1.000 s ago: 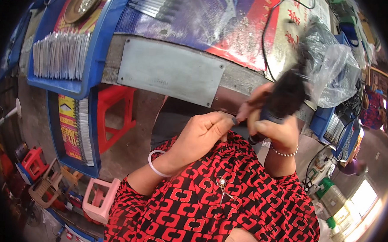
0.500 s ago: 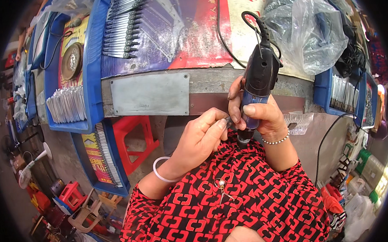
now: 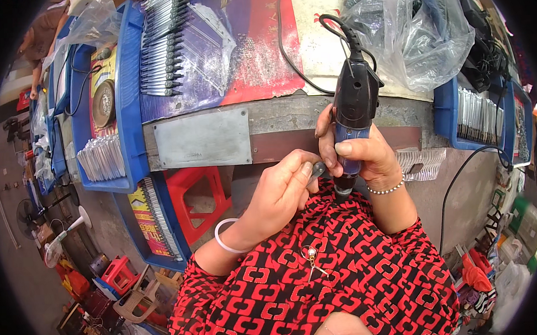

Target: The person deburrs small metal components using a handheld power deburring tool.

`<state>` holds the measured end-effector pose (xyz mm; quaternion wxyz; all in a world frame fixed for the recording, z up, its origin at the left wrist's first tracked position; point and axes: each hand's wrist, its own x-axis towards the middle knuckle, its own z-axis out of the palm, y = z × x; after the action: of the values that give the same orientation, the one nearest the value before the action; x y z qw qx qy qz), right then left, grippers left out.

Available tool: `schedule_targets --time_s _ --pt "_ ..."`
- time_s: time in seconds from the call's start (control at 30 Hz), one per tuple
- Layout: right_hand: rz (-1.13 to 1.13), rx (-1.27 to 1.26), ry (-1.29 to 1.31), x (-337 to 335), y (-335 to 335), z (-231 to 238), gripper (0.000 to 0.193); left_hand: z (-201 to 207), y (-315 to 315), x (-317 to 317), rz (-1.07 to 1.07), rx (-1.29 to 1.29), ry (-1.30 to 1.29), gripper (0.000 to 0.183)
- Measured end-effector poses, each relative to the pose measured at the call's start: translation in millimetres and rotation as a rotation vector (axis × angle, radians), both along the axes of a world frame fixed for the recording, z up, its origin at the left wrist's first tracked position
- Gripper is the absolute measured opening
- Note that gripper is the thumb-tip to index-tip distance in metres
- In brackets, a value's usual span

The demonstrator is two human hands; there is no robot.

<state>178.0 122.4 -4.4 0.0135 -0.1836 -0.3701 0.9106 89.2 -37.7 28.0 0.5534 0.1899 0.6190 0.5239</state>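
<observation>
Power tool (image 3: 354, 107) looks black (its middle blue).

Large red Chinese characters (image 3: 318, 20) mark the cream part of a poster (image 3: 222, 65) covering the counter (image 3: 284, 117), with more lettering on a red-and-yellow sheet (image 3: 154, 233) lining a blue tray (image 3: 129, 224) and faint, illegible marks on a grey metal plate (image 3: 202, 137).

Wide fisheye view from the wearer's head, facing down over a red-and-black link-patterned fabric top (image 3: 298, 298); the bare left hand (image 3: 284, 185) and bare right hand (image 3: 376, 163) are close, central (the rim curves dark), a long grey-edged worktable (image 3: 290, 115) beyond.
</observation>
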Motion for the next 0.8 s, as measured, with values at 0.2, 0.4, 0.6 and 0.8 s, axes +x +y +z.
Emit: schedule_targets --time_s 0.2,0.4,0.6,0.8 --pt "0.005 0.026 -0.018 -8 1 1 0.048 -13 3 -6 -0.026 0.044 0.067 0.017" --pt "-0.006 -0.04 0.024 -21 -8 -4 0.042 -31 -15 -4 0.166 0.231 0.198 0.029" --pt "-0.073 -0.058 0.05 -24 -19 -10 0.048 -52 -36 -17 0.203 0.499 0.801 0.033" --pt "-0.043 0.139 0.167 -33 -5 8 0.05 -47 -124 -20 0.386 0.176 0.525 0.029"
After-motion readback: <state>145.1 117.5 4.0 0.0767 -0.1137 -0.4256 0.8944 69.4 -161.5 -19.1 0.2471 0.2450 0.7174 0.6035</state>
